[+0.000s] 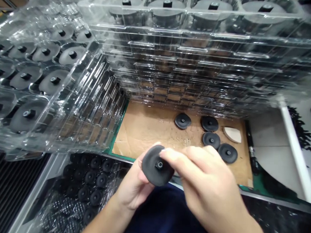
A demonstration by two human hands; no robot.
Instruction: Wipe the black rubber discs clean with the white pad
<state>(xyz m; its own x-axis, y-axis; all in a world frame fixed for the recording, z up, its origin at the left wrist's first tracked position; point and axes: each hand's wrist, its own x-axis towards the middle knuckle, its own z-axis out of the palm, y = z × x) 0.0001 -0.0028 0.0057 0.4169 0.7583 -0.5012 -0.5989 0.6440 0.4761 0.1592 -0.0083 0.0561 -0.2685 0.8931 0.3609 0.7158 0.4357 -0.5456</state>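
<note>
Risk of dropping black disc past near edge of surface through slackened grip, left hand closed under it, right hand half-curled, fingertip touching, pinch unclear.

Left hand cupped in grip; right hand beside it, knuckles up, fingers pointing left.

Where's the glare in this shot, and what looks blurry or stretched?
Head view: white glare streaks mark the left tray stack and rear tray stack; head view: the rear tray stack's right end looks smeared, while the held black disc reads more clearly; head view: the outer edges look stretched.
</note>
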